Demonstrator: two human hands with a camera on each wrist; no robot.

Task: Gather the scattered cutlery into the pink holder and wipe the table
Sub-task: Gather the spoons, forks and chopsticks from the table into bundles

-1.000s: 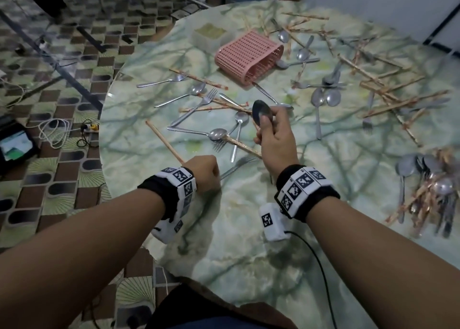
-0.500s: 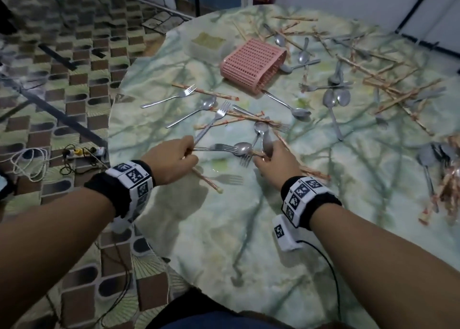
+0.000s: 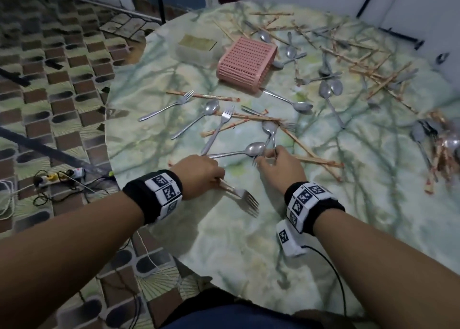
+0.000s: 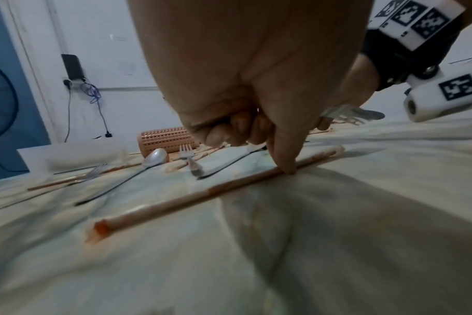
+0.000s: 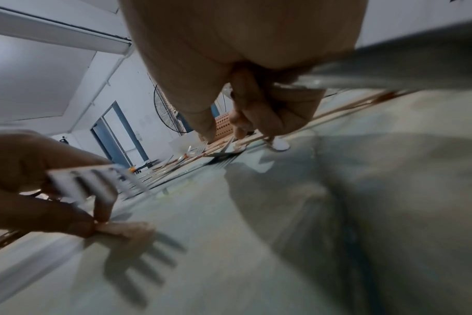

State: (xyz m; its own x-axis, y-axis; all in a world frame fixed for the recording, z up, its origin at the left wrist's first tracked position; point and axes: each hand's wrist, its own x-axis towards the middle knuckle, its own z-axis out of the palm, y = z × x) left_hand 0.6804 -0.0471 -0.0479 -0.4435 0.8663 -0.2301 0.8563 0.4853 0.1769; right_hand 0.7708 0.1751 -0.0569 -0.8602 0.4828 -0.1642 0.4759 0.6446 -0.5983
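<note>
Both hands are down near the near-left edge of the round green marbled table [image 3: 224, 249]. The left hand [image 3: 199, 176] is curled round the handle of a silver metal fork [image 3: 245, 199], tines sticking out toward the person, and its index finger presses on a long pale wooden chopstick [image 4: 202, 196] lying flat on the table. The right hand [image 3: 276, 167] is closed on a metal handle too, seemingly a steel spoon's [image 3: 270, 129], while its fingertips reach for another fork lying beside it; exactly how many pieces it holds is hard to tell.

The pink perforated plastic holder [image 3: 245, 63] lies on its side toward the far edge, well apart from both hands, with more spoons, forks and chopsticks scattered all around it and a heap at the right edge.

Handling-wise: the steel pieces look stiff, thin and slick, lying flush on a smooth top, so I'd say the best hold is mid-handle, lifting one end first. The chopstick looks light and liable to roll; pinning it with one finger and then pinching it seems sensible. The holder looks light and likely to skid, so it probably wants standing up before loading.
</note>
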